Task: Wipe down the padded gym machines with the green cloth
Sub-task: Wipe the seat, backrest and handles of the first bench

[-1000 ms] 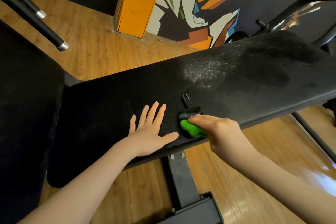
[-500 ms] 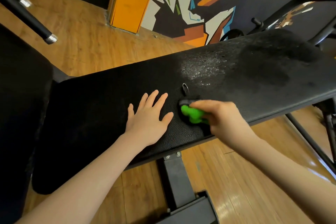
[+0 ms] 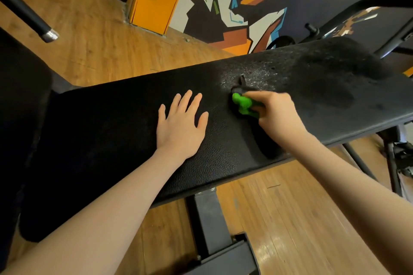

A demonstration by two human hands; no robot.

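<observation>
The bench pad [image 3: 111,140] is covered in black grained leatherette, faintly sheened and speckled with wet droplets. The green cloth [image 3: 242,104] looks soft and fuzzy. The floor [image 3: 89,47] is laid in glossy wood planks. The bench frame [image 3: 207,225] is matt black metal.

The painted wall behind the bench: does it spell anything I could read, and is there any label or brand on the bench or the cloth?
None can be read.
Wall mural: angular graffiti shapes, cut off by the frame; no word can be made out.
Black bench pad: no label or brand shows.
Green cloth, bunched in the right hand: no tag or print shows.
</observation>
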